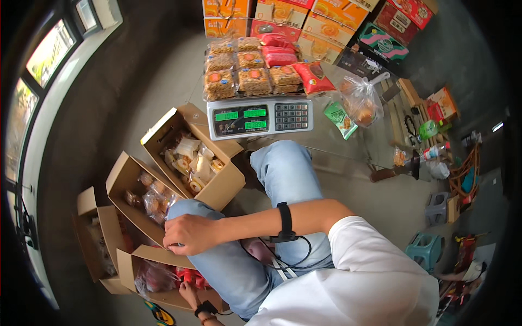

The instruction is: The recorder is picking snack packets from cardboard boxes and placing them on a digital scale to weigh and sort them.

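- A grey concrete floor (163,81) beside a curved run of windows (49,51) serves as a packing spot; a person in blue jeans and a white shirt sits among open cardboard cartons.
- The nearest carton (155,274), low at the person's left, holds red-wrapped snack packs (187,276) under clear film.
- The left hand (188,293), a black band at the wrist, reaches down into that carton beside the red packs; its fingers are hidden below the knee, so their grip cannot be told.
- The right hand (187,233) crosses the body and rests on the left knee just above the carton's rim, fingers curled loosely, holding nothing visible.
- Two more open cartons lie ahead: one of pale wrapped pastries (193,160), one of brown biscuits in clear bags (152,198).
- A digital scale (260,117) with green displays stands beyond the knees, its tray stacked with packets of brown snacks (244,73) and red pouches (314,77).
- Orange boxes (283,16) line the far wall.
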### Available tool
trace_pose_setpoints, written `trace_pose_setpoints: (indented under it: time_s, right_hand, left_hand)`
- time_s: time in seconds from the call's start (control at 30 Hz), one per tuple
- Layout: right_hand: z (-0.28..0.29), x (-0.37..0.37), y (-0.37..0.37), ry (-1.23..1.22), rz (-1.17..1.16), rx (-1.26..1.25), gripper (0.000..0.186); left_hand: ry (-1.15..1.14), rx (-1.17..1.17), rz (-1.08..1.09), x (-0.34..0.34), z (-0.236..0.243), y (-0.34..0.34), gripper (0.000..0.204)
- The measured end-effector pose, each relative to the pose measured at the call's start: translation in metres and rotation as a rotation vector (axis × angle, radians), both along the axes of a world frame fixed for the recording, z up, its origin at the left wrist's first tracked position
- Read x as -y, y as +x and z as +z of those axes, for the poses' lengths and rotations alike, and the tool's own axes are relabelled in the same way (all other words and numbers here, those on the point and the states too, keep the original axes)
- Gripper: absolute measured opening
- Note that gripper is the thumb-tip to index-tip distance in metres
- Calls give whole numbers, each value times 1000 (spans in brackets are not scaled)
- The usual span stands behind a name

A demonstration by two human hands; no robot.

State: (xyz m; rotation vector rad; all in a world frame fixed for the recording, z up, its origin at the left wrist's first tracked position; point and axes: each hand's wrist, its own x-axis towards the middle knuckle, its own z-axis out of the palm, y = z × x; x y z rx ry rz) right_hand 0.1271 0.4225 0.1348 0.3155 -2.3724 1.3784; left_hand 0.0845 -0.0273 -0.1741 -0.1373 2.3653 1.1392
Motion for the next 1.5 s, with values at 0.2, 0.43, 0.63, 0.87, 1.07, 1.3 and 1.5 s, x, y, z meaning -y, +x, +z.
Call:
trace_pose_setpoints:
  time_s: [0.2,0.43,0.63,0.87,1.07,1.3,1.5]
  right_hand:
    - [7,1,2,-231,83,44,40]
    - [54,-26,16,-865,189,81,108]
    - [90,-126,46,-1203,-75,-215,86]
    - [192,-328,103,103,-657,-161,69]
    - [196,-404,107,453,-684,525,64]
    - [145,-425,116,734,-790,558,61]
    - [153,-371,102,797,-844,89,59]
  left_hand:
    - [330,-441,-9,-76,212,-27,26]
    - [814,-380,15,-280,379,23,28]
    - [1026,-205,-552,-392,429,40,29]
    - [1101,197,-709,-456,409,40,24]
    - [876,292,-644,-469,353,37,26]
    - [1003,254,-609,-457,355,27,24]
    - [1026,144,-511,-428,393,29,24]
